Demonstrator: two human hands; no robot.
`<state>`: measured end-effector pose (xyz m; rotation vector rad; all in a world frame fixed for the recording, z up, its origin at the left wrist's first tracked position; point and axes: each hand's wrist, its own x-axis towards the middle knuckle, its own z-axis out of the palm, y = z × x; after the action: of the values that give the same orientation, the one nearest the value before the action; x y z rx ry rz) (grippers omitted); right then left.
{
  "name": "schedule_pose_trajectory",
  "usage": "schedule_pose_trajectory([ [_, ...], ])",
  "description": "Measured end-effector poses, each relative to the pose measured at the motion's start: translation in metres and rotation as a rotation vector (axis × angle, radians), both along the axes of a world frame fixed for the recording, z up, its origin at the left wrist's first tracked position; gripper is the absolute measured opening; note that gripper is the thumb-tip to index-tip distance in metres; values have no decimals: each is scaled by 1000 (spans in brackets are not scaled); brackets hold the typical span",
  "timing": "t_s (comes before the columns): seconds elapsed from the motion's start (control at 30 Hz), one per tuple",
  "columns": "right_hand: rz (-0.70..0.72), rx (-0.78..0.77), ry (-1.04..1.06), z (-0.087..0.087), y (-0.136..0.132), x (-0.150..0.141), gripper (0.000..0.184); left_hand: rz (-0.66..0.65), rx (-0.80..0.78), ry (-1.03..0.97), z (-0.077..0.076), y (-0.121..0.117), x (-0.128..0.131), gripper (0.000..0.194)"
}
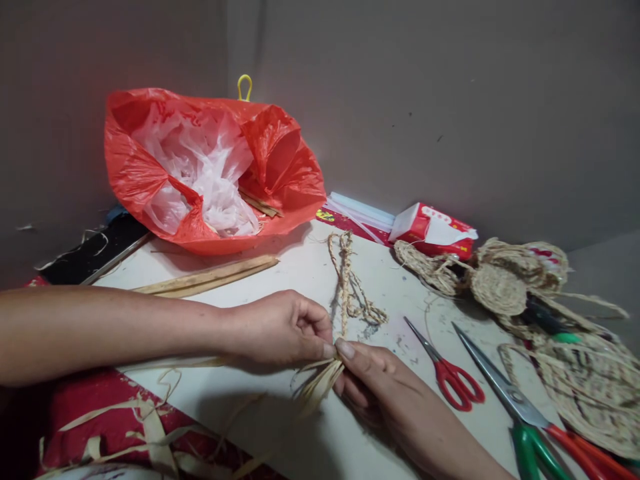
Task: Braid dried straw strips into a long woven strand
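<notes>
My left hand (293, 328) and my right hand (373, 377) meet near the middle of the white table, both pinching the near end of a braided straw cord (345, 287). The thumbs are almost touching. Below them, loose pale straw strands (320, 388) fan out towards me. Beyond my fingers the finished braid runs away over the table and loops back on itself. Red-handled scissors (453, 377) lie to the right of my right hand, with larger scissors with green and red handles (523, 407) beyond them.
At the back stands a red plastic bag (295, 193) with white plastic inside. Long dried stalks (215, 275) lie before it. A tissue pack (435, 230) sits by the wall. Coiled straw pieces (500, 288) fill the right side. Straw scraps (155, 433) litter the red cloth at front left.
</notes>
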<state>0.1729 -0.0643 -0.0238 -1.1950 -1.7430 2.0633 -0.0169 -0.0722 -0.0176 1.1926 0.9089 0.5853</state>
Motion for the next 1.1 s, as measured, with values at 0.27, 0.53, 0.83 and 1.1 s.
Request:
schedule_pose_trajectory([
  [0.27,43,38,14,4,0,0,48,-59,11,150,-2,0,1,13],
  [0.53,150,10,31,11,2,0,40,-24,-55,64,-6,-1,1,8],
  [0.83,186,95,7,13,2,0,38,11,-250,-21,-1,2,2,4],
  [1.1,157,80,19,11,1,0,36,-12,-380,-18,2,0,2,7],
])
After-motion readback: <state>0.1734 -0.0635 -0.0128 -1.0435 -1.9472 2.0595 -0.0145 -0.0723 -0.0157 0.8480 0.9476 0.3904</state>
